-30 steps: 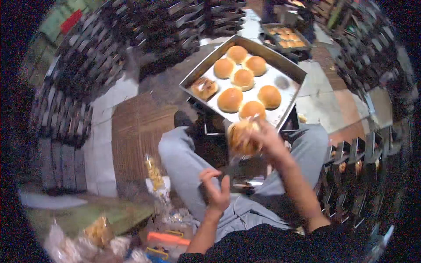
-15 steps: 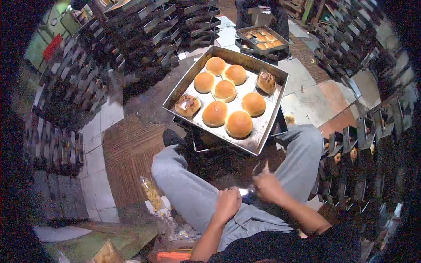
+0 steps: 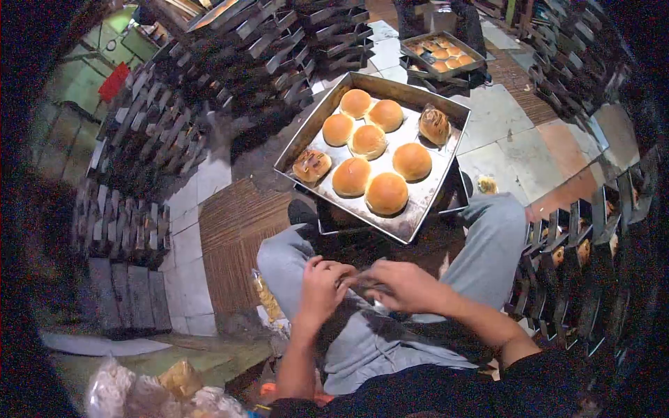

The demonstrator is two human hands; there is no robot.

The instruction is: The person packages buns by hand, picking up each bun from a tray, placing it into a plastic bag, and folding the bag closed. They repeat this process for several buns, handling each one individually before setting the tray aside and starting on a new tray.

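Note:
My left hand (image 3: 323,288) and my right hand (image 3: 402,285) meet over my lap, fingers pinched on a thin clear plastic bag (image 3: 362,279) that is hard to make out. In front of my knees a metal tray (image 3: 404,226) holds several round golden buns (image 3: 387,193). Two buns in the tray are wrapped in plastic: one at its left side (image 3: 311,165), one at its far right corner (image 3: 434,124). Both hands are well short of the tray.
A second tray of buns (image 3: 440,56) stands further back on the tiled floor. Stacks of dark empty baking tins (image 3: 139,153) fill the left and top. More tins (image 3: 571,258) line the right. Bagged bread (image 3: 146,397) lies at lower left.
My right hand held a wrapped bun a second ago; that bun now lies in the tray's far right corner. Both hands have come back together over my lap.

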